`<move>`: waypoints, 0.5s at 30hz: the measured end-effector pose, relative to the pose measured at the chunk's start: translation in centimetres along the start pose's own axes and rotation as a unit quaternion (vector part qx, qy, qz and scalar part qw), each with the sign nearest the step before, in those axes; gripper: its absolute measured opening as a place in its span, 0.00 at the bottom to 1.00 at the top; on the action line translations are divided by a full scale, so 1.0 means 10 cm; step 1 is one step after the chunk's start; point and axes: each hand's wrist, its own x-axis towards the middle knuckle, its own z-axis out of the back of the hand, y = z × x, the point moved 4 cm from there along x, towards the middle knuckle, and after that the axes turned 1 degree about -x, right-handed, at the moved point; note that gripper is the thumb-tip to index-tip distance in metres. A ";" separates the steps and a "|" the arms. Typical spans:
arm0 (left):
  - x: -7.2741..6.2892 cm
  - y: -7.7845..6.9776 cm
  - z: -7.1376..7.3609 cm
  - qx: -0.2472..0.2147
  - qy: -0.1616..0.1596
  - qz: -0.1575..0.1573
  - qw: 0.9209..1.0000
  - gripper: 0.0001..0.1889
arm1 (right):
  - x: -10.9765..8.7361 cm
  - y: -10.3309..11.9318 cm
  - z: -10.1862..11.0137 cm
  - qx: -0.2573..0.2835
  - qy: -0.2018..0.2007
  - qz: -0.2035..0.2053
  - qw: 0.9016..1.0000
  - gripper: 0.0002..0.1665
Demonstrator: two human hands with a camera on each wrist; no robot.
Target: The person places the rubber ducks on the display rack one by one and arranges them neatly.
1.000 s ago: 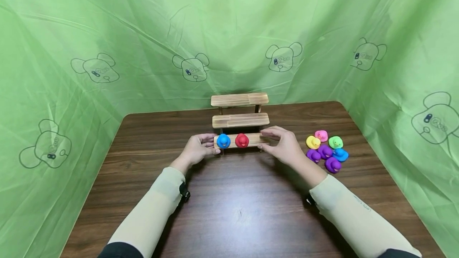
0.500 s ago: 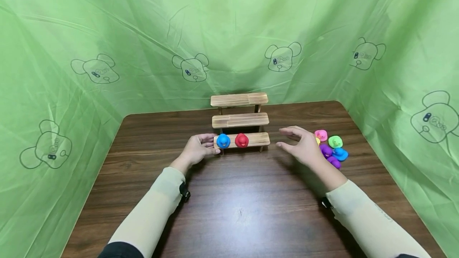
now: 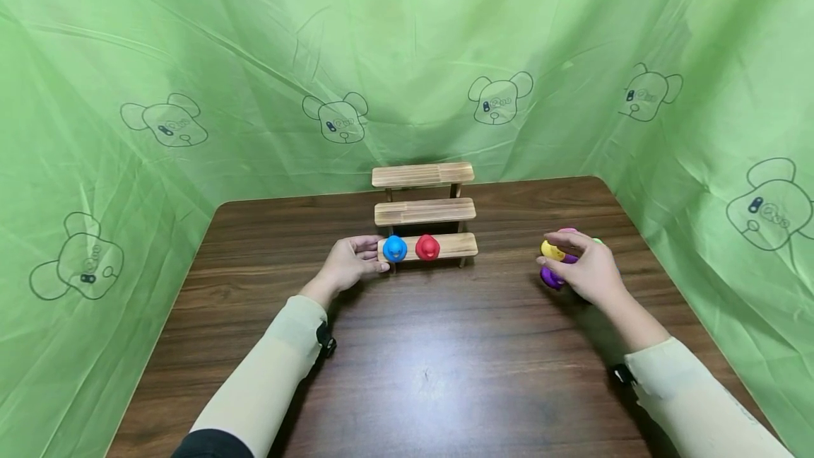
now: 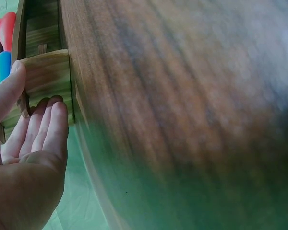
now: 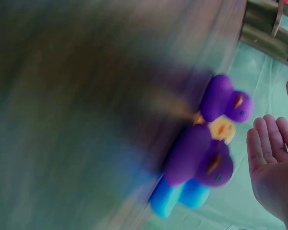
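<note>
Head view suggests you're fetching another duck: your left hand (image 3: 346, 264) is spread at the stand's (image 3: 456, 244) left end, beside the blue duck (image 3: 395, 249) and red duck (image 3: 427, 247) on it, your right hand (image 3: 588, 268) spread near the yellow duck (image 3: 551, 251) right of it, where a pinch seems needed next.

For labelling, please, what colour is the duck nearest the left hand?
The duck is blue, clearest in the head view.

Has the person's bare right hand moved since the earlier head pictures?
Yes. In the head view, the right hand moved rightward, away from the light-brown, three-step wooden stand, and is now near the yellow toy duck.
</note>
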 end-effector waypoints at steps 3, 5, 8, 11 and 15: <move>-0.01 0.00 0.00 0.004 0.001 0.000 1.000 0.33 | -0.04 -0.09 0.08 -0.021 0.003 -0.006 1.000 0.31; -0.01 -0.01 0.00 0.004 0.002 0.000 1.000 0.33 | -0.06 -0.13 0.12 -0.035 0.007 -0.008 0.999 0.31; -0.01 -0.02 0.00 0.001 0.001 0.001 1.000 0.33 | -0.08 -0.17 0.16 -0.045 0.015 -0.009 0.999 0.32; -0.01 -0.02 0.00 0.006 0.000 0.002 1.000 0.33 | -0.09 -0.20 0.17 -0.060 0.025 -0.012 0.998 0.32; -0.01 -0.02 0.00 0.014 -0.003 0.002 1.000 0.32 | -0.09 -0.24 0.17 -0.071 0.041 -0.011 0.997 0.32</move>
